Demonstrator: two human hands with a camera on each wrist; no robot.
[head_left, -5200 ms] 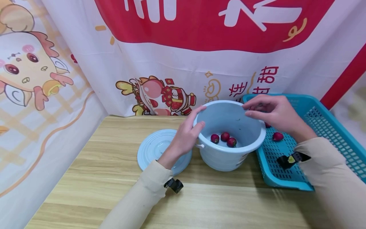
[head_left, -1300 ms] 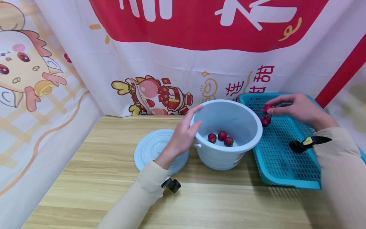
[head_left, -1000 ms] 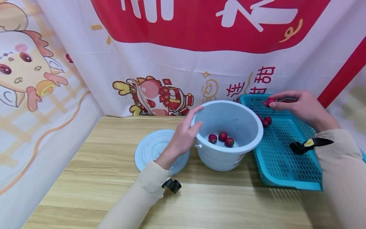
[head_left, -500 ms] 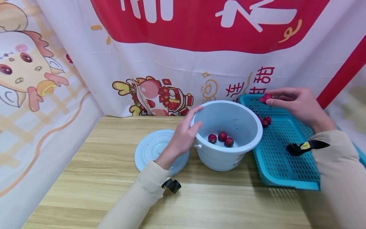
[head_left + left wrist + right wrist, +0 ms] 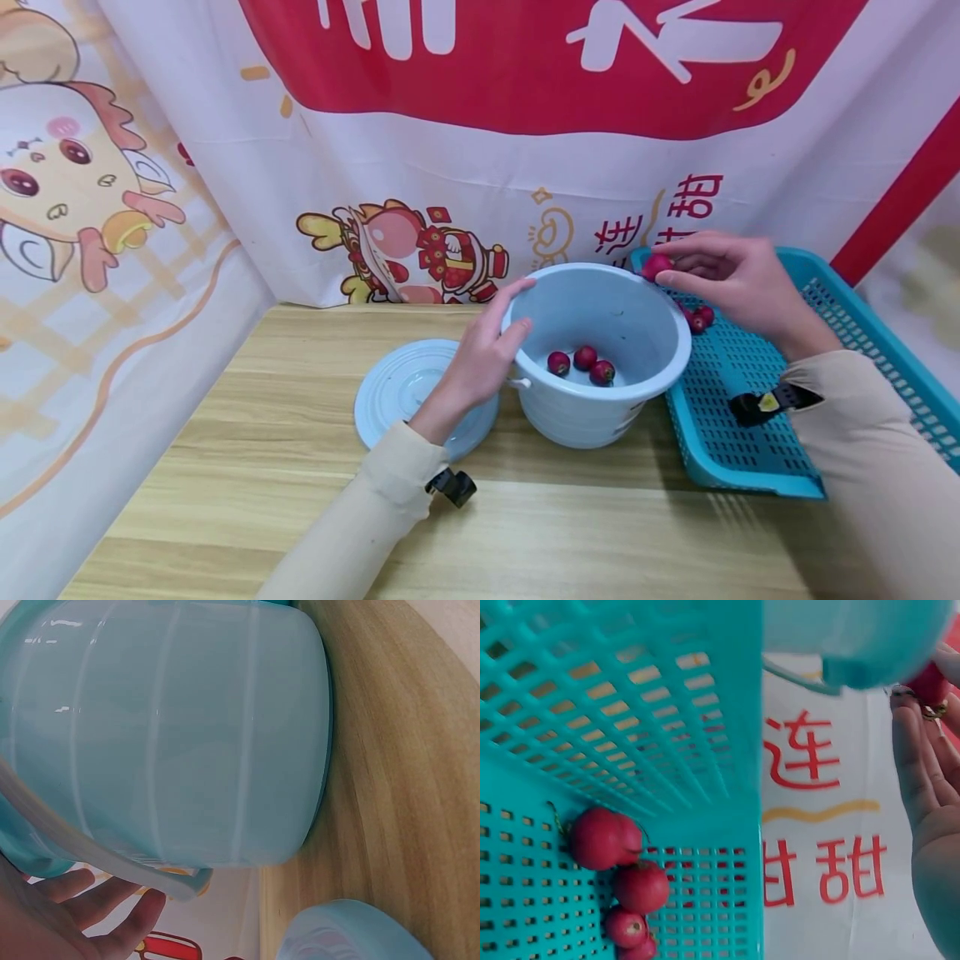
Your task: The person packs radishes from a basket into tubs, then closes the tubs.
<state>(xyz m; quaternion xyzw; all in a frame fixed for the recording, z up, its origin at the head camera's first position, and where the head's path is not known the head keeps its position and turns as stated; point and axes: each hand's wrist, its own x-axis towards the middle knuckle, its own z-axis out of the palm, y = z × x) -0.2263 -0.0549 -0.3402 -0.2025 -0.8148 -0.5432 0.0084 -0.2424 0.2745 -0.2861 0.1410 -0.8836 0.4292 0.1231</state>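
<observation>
A light blue bucket (image 5: 581,408) stands upright on the table, with 3 red radishes (image 5: 585,358) on its floor. My left hand (image 5: 483,354) holds its left rim, thumb toward the inside. In the left wrist view, the fingers of that hand (image 5: 105,915) are beside the bucket's pale handle (image 5: 97,855). My right hand (image 5: 742,283) pinches one radish (image 5: 657,267) between thumb and fingers at the far right rim. In the right wrist view, the pinched radish (image 5: 930,684) shows a thin root and a stem end, close to the bucket rim (image 5: 900,652).
A teal perforated basket (image 5: 712,467) stands right of the bucket, its near part under my right forearm. Several more radishes (image 5: 641,886) lie clustered in it. The round blue lid (image 5: 382,400) lies left of the bucket, partly under my left wrist. A printed curtain (image 5: 420,150) hangs behind.
My right hand, over the bucket's right rim 5.2 s ago, went to the basket, lifted a radish and has carried it left to that rim. My left hand has kept its hold.
</observation>
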